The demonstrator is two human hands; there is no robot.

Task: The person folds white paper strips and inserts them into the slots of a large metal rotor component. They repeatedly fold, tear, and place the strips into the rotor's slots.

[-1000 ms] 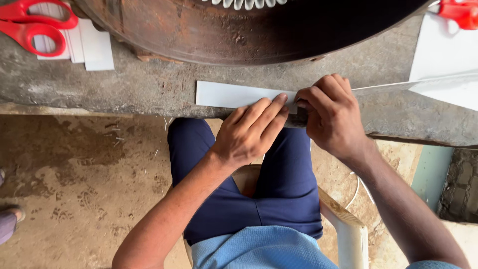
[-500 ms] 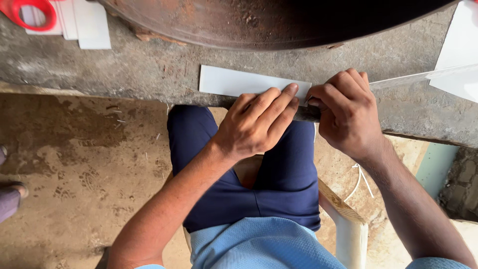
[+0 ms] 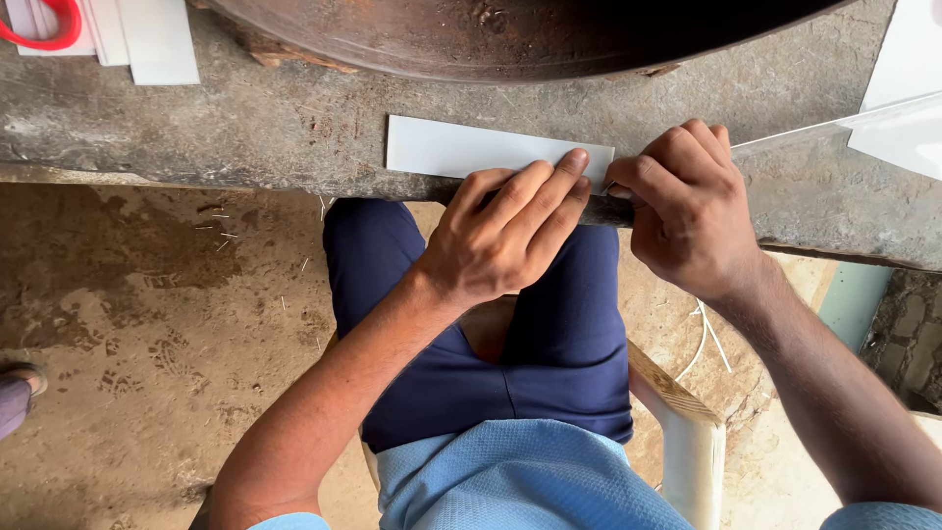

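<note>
A long white card strip [image 3: 461, 149] lies along the front edge of a rough concrete ledge [image 3: 245, 128]. My left hand [image 3: 510, 231] reaches up from below, its fingers laid flat on the strip's right end and pressing it down. My right hand [image 3: 687, 206] is curled tight beside it, thumb and fingers pinching at that same end. What sits inside the pinch is hidden. A thin white sliver [image 3: 814, 128] runs from my right hand off to the right.
A big rusty round metal vessel [image 3: 510, 34] fills the ledge behind the strip. Red-handled scissors [image 3: 44, 25] rest on more white strips [image 3: 147, 44] at top left. A white sheet [image 3: 908, 88] lies at top right. I sit on a white chair [image 3: 692, 461]; another person's foot [image 3: 18, 393] shows at left.
Both hands keep their hold at the strip's right end. The view has tilted down, so the scissors and the vessel have slid toward the top edge.
</note>
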